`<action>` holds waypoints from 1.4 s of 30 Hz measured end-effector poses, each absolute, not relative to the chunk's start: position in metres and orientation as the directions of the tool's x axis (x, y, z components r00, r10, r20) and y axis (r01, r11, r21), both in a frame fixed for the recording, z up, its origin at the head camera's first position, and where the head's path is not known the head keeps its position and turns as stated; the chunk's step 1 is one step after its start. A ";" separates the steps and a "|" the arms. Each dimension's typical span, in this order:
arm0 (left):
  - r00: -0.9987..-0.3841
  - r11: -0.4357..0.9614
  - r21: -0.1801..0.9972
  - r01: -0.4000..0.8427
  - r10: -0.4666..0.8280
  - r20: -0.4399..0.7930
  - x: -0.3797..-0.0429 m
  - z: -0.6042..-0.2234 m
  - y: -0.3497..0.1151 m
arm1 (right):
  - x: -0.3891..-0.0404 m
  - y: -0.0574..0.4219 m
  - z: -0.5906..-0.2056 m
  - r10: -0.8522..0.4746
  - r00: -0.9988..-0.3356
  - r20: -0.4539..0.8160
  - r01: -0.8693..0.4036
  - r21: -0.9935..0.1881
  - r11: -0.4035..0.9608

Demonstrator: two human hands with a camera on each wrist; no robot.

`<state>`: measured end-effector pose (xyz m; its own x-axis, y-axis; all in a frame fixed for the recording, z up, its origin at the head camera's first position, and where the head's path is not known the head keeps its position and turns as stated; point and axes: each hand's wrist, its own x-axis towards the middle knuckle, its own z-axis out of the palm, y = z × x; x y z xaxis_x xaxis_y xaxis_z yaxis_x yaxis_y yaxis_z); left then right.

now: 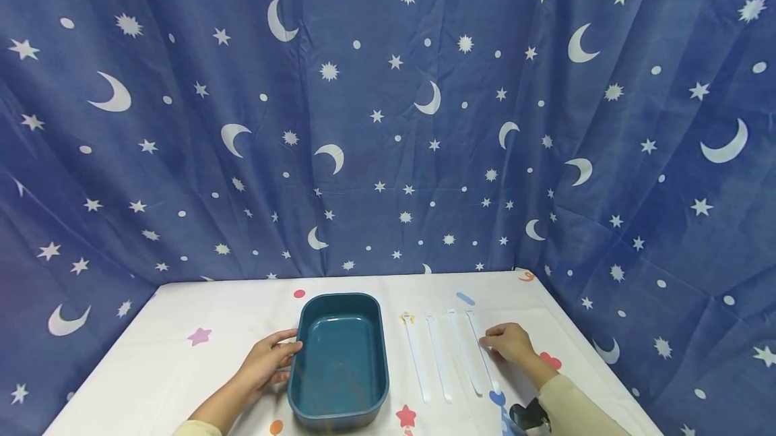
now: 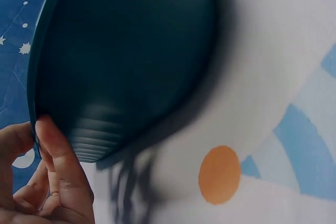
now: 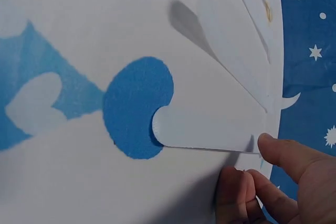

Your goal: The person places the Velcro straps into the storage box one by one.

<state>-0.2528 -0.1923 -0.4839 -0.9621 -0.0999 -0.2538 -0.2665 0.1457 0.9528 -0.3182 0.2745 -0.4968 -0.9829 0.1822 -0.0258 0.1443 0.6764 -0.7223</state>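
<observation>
A teal rectangular basin [image 1: 383, 382] with rounded corners sits left of the table's middle. My left hand [image 1: 263, 363] holds its left rim, and in the left wrist view my fingers [image 2: 65, 169] lie against the basin's wall [image 2: 115, 77]. To the basin's right, several long white strips lie side by side, each with a small slotted head at the far end and a rounded near end. My right hand [image 1: 510, 344] pinches the edge of the rightmost strip [image 1: 485, 356] partway along. In the right wrist view the thumb [image 3: 289, 153] is on that strip [image 3: 210, 129], fingertips at its edge.
The table wears a white cloth [image 1: 200, 315] printed with coloured shapes. Blue curtains [image 1: 364, 119] with moons and stars hang behind it and along both sides. A dark object [image 1: 529, 416] is at my right wrist.
</observation>
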 end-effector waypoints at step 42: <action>-0.961 0.086 0.958 -0.272 -0.069 -0.267 -0.255 -0.489 -0.195 | -0.325 0.265 -0.501 0.232 -0.973 -0.009 0.176 -0.679 0.712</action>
<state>-0.2553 -0.1947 -0.4892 -0.9612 -0.0695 -0.2671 -0.2725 0.0858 0.9583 -0.3246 0.2652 -0.5005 -0.9727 0.2318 -0.0086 0.1757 0.7124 -0.6794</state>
